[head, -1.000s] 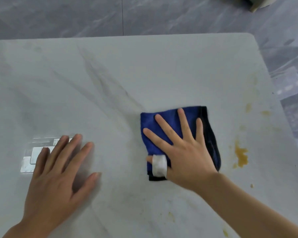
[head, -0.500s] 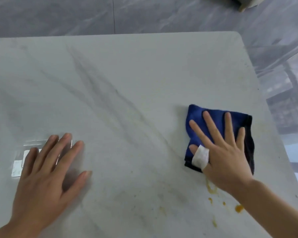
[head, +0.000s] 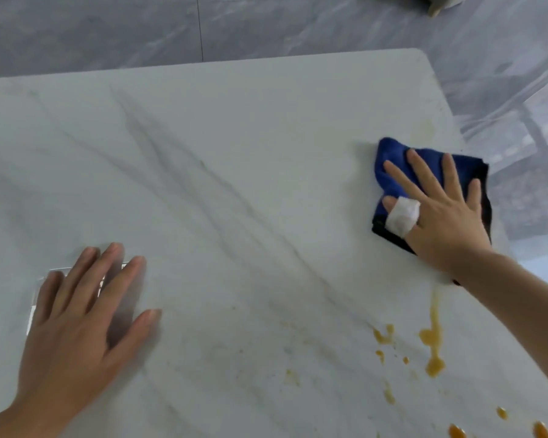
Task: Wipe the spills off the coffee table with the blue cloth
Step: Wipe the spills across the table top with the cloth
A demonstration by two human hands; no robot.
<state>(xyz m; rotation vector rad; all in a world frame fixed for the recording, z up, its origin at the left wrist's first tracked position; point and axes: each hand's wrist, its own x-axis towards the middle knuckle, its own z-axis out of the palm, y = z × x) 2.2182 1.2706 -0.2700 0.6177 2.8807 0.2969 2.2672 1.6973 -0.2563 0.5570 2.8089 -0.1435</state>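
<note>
A folded blue cloth [head: 393,159] with a dark edge lies near the right edge of the white marble coffee table [head: 234,153]. My right hand [head: 437,213] presses flat on it with fingers spread; a white bandage wraps the thumb. My left hand [head: 79,317] rests flat on the table at the near left, fingers straight. Orange-brown spills [head: 432,343] streak and dot the table in front of the cloth, toward the near right corner. A faint yellowish smear [head: 424,129] shows beyond the cloth.
Grey marble floor tiles [head: 108,26] surround the table. The table's right edge runs just past the cloth. A bright window reflection [head: 38,298] sits under my left hand. Part of a pale object [head: 437,4] shows at the top right on the floor.
My right hand slid the cloth from the table's middle to its right edge, then slightly farther away. More spill drops came into view at the near right. My left hand stayed flat.
</note>
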